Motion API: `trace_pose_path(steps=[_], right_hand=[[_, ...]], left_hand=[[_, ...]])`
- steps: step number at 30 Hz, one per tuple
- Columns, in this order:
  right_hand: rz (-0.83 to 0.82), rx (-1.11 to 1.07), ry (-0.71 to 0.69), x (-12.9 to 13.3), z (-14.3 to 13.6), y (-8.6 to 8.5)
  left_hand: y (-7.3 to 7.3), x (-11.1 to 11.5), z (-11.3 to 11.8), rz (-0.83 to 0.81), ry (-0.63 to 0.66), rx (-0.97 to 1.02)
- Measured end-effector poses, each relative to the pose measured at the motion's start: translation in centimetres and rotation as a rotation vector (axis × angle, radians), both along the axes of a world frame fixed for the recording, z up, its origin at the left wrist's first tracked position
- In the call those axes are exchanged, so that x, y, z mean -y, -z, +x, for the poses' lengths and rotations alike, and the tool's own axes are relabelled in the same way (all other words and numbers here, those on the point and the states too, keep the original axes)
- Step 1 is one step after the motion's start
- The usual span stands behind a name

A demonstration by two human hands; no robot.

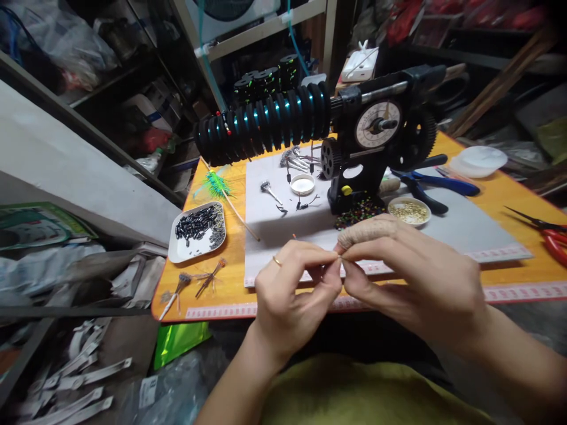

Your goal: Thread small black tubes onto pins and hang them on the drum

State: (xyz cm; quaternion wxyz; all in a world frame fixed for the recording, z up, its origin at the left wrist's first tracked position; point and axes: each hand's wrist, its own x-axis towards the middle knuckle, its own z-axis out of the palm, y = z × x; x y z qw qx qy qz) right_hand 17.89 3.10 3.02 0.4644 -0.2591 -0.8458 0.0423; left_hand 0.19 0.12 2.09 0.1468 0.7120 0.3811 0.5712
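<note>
My left hand (296, 289) and my right hand (411, 277) meet fingertip to fingertip above the front edge of a white board (283, 260). Both are pinched closed around something too small to make out. A ring sits on a left finger, and tan wrapping covers my right index finger. Just behind my hands lies a heap of coloured beads (361, 211). To its right is a round dish of gold-coloured bits (409, 211). A black hand-cranked winder (358, 141) with a dial stands beyond, its roller (266, 121) wound with shiny blue and black.
On the left of the orange table (234, 236) is a white tray (197, 251) of black tubular pieces and small grey ones. Blue-handled pliers (443, 184), red-handled scissors (553, 236) and a translucent lid (478, 160) lie right. Several wire bundles (296, 158) rest behind.
</note>
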Motion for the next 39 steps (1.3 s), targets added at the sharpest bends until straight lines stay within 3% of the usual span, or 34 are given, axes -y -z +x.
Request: trace_pose_path(steps=[2, 5, 8, 11, 16, 20, 25, 29, 34, 39], right_hand=[[-0.094, -0.019, -0.032, -0.1, 0.0, -0.3], [-0.152, -0.002, -0.080, -0.3, 0.2, -0.6], [-0.124, 0.034, -0.114, -0.4, 0.4, -0.6], [-0.048, 0.066, -0.126, -0.5, 0.4, -0.5], [-0.038, 0.055, -0.120, -0.5, 0.0, -0.4], [-0.025, 0.053, -0.061, -0.4, -0.2, -0.4], [0.018, -0.034, -0.001, 0.3, -0.2, -0.2], [-0.009, -0.077, 0.065, 1.1, -0.5, 0.4], [-0.166, -0.217, 0.103, 1.6, -0.9, 1.1], [-0.285, -0.256, 0.085, 1.8, -0.5, 1.4]], left_hand=[[0.4, -0.3, -0.5, 0.176, -0.028, -0.141], [0.5, -0.7, -1.3, 0.313, -0.032, -0.317], [0.2, -0.8, -1.5, 0.310, -0.027, -0.344], [-0.5, -0.7, -0.9, 0.068, 0.013, -0.149], [-1.5, -0.5, -0.4, -0.559, 0.180, 0.275], [-1.4, -0.7, -0.6, -0.705, 0.345, 0.467], [-0.4, -0.7, -0.3, -0.701, 0.442, 0.625], [-0.1, -0.3, 0.3, -0.684, 0.342, 0.636], [0.1, 0.7, 0.3, -0.452, 0.086, 0.349], [1.0, 1.2, -0.4, -0.226, -0.020, 0.150]])
